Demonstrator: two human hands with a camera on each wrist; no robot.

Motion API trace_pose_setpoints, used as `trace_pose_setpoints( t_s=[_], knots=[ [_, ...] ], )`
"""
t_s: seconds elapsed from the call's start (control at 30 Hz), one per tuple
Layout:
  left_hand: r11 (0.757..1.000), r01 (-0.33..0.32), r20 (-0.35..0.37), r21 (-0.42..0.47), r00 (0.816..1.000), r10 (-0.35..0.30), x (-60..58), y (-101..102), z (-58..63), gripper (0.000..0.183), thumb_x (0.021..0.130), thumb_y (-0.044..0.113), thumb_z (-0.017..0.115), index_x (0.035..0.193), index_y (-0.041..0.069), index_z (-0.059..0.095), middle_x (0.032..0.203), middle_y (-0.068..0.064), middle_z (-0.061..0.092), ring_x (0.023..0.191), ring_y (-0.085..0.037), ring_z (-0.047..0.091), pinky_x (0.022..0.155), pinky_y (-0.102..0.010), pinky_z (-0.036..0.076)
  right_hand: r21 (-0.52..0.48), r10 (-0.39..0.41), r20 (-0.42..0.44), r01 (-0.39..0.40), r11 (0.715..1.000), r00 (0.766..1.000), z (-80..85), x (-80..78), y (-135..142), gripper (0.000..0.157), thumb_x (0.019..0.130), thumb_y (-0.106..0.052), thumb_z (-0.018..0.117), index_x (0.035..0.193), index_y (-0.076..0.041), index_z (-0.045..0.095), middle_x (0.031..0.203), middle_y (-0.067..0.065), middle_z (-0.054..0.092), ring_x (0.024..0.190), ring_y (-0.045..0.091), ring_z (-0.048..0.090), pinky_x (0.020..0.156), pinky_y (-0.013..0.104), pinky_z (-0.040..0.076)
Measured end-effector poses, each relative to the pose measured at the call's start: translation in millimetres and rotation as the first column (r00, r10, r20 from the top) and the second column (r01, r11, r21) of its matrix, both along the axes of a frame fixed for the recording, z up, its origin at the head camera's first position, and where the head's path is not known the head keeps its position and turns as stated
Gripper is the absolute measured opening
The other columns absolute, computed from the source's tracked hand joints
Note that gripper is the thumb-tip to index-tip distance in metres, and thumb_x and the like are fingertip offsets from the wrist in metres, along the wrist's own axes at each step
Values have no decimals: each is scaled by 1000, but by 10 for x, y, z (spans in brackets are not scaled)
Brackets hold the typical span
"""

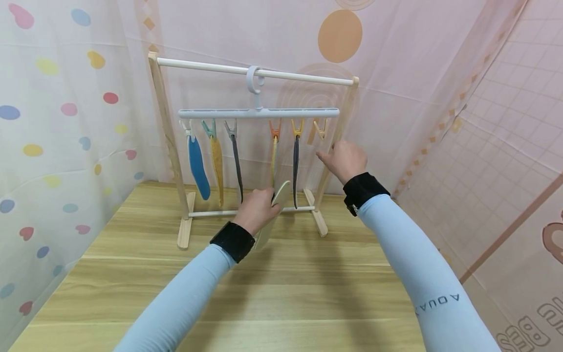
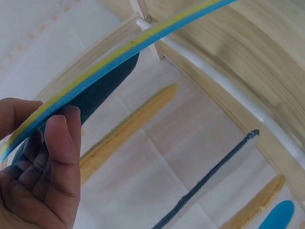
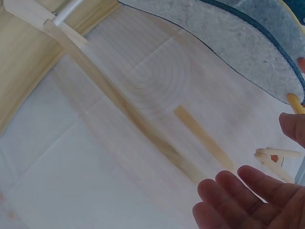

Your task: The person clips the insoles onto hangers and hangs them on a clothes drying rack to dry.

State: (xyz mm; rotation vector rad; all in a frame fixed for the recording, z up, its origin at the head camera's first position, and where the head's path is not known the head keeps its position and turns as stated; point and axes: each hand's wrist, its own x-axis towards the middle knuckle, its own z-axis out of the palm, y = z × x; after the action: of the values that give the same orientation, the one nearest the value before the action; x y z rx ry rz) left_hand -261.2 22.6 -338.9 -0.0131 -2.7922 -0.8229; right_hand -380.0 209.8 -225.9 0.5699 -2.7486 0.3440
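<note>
My left hand [image 1: 258, 211] pinches a pale yellow shoe insole [image 1: 266, 235] between thumb and fingers, in front of the rack. Edge-on in the left wrist view, the held insole [image 2: 128, 46] shows a yellow layer over a blue one. At the hanger's right end, my right hand [image 1: 347, 160] is raised, thumb apart from the fingers, close below a beige clothespin [image 1: 320, 129]. That clothespin [image 3: 276, 162] carries nothing. A dark-edged grey insole [image 1: 296, 171] hangs from the yellow clothespin [image 1: 297, 127] beside it.
A white clip hanger [image 1: 220, 114] hooks over the white rail [image 1: 202, 66] of a wooden-legged rack. Further left hang a blue insole [image 1: 199, 168], a tan insole [image 1: 217, 168] and a dark one [image 1: 237, 168]. Another tan insole [image 1: 274, 156] hangs right of centre. The wooden table [image 1: 308, 293] carries the rack.
</note>
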Motion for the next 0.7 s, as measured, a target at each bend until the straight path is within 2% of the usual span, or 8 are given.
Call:
trace_pose_setpoints(
  t_s=[0.13, 0.37, 0.53, 0.7],
  knots=[
    [1000, 3, -19, -20, 1000, -3, -30, 42, 6, 11, 92, 13, 63, 91, 3, 59, 70, -7, 60, 56, -19, 58, 51, -31, 46, -22, -8, -14, 8, 1000, 1000, 55, -27, -53, 52, 93, -50, 62, 61, -10, 56, 54, 0, 41, 49, 16, 44, 41, 29, 30],
    [1000, -10, -59, -11, 998, 9, -66, 132, 72, 12, 91, 14, 65, 90, 3, 59, 71, -8, 61, 56, -20, 58, 48, -31, 44, -60, -18, -51, 15, 998, 999, 157, -66, -129, 54, 94, -48, 59, 57, -11, 46, 53, -1, 36, 48, 15, 40, 41, 28, 28],
    [1000, -3, -83, 22, 997, 5, -99, 239, 106, 13, 93, 13, 64, 96, 2, 60, 77, -10, 64, 57, -19, 59, 48, -29, 46, -39, -56, -50, 54, 998, 997, 211, -108, -168, 58, 95, -54, 56, 57, -11, 45, 55, -1, 37, 49, 17, 42, 42, 29, 29],
    [999, -12, -95, 39, 995, 16, -145, 328, 134, 10, 93, 12, 64, 93, 4, 58, 71, -7, 62, 56, -19, 58, 49, -29, 46, -20, -61, -60, 60, 998, 996, 234, -132, -213, 62, 94, -58, 56, 56, -11, 47, 54, 0, 36, 49, 17, 41, 42, 29, 26]
  ],
)
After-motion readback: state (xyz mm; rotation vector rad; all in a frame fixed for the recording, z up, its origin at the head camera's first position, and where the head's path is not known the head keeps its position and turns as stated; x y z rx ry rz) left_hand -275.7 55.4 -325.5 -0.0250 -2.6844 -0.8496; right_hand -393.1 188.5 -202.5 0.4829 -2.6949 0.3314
